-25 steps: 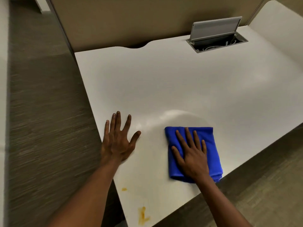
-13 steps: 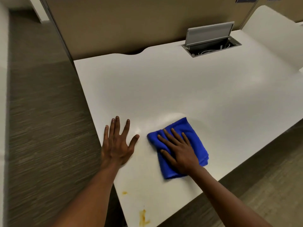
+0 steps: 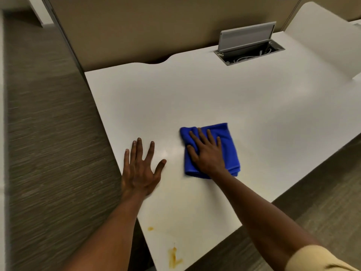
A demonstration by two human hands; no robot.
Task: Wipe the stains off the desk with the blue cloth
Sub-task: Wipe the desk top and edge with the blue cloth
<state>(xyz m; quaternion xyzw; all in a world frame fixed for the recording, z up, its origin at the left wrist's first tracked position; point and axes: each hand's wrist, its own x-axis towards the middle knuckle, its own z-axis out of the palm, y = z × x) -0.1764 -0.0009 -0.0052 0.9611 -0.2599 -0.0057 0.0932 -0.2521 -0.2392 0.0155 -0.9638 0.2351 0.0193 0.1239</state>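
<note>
Folded blue cloth [image 3: 228, 147] flat on white desk [image 3: 214, 98]; orange stains [image 3: 173, 256] near corner.

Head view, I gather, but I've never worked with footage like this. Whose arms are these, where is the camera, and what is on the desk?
There is no machine here. A person wears a wide-angle camera on the head, looking forward and down, so the two bare arms reaching in from below are their own. The left hand lies flat with fingers spread on the white desk, near its left edge. The right hand presses flat on a folded blue cloth; it grips nothing. Nearer the person, two orange-yellow marks show: a small stain and a larger stain, both away from the cloth. At the back, a cable box set into the desk has its grey lid raised.
</note>
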